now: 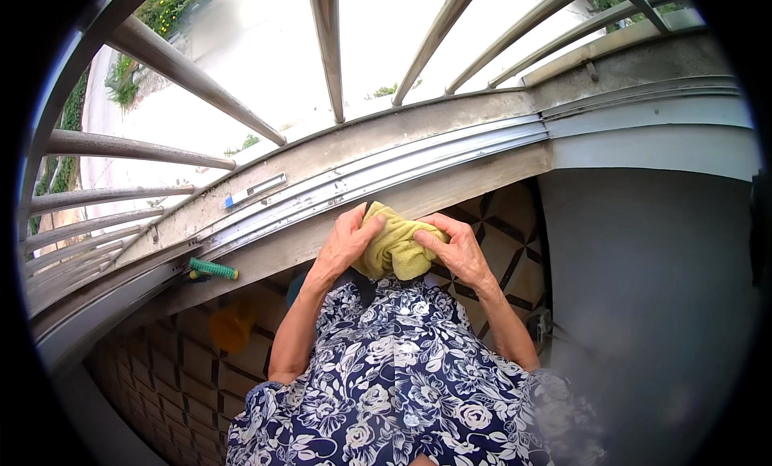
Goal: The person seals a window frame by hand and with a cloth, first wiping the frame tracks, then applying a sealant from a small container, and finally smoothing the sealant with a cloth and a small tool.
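A yellow-green cloth point(395, 243), bunched and creased, is held between both hands in front of my chest. My left hand point(350, 237) grips its left side, the thumb lying on top. My right hand point(452, 243) pinches the right end between thumb and fingers. The cloth is close to the inner edge of a window sill point(422, 197), and my forearms bend in from both sides. Past the sill run the metal tracks of a sliding window point(362, 170), with dark specks of dirt along them.
A green brush point(214, 268) lies on the sill at the left. A white tool with a blue end point(256, 190) rests on the outer concrete ledge point(422, 113). Metal railing bars point(329, 56) stand beyond. An orange container point(232, 327) is on the tiled floor point(193, 369); a grey wall point(639, 255) bounds the right.
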Demonstrator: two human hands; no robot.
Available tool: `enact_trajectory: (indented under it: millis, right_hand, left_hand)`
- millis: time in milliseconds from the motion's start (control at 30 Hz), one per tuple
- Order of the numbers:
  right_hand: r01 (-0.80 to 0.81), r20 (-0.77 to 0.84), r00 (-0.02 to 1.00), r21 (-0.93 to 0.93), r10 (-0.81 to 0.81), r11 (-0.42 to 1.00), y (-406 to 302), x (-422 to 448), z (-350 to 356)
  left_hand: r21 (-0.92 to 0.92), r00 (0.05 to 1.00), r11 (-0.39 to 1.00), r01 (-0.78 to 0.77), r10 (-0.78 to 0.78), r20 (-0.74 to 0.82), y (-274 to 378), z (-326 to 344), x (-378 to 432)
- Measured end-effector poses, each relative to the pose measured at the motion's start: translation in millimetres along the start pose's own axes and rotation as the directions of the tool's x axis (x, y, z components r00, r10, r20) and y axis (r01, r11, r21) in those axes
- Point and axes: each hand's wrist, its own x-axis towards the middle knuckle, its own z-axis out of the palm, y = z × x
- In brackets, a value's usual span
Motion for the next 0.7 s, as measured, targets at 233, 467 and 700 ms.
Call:
enact_trajectory:
  millis: [233, 467, 700]
  right_hand:
    - [0.206, -0.099, 0.974, 0.005, -0.204, 0.979, -14.5, -15.7, -1.6]
    - [0.186, -0.417, 0.898, 0.652, 0.143, 0.735, 10.4, -1.4, -44.4]
    - [0.308, -0.627, 0.757, 0.593, 0.186, 0.744, 24.8, 20.2, -144.6]
  left_hand:
    - [0.203, 0.942, 0.928, -0.313, 0.276, 0.192, 14.6, -0.2, 12.9]
    - [-0.383, 0.842, 0.918, 0.108, 0.120, 0.526, -24.5, 87.6, 51.3]
    - [-0.724, 0.846, 0.559, 0.404, 0.071, 0.528, 13.0, 176.5, 117.2]
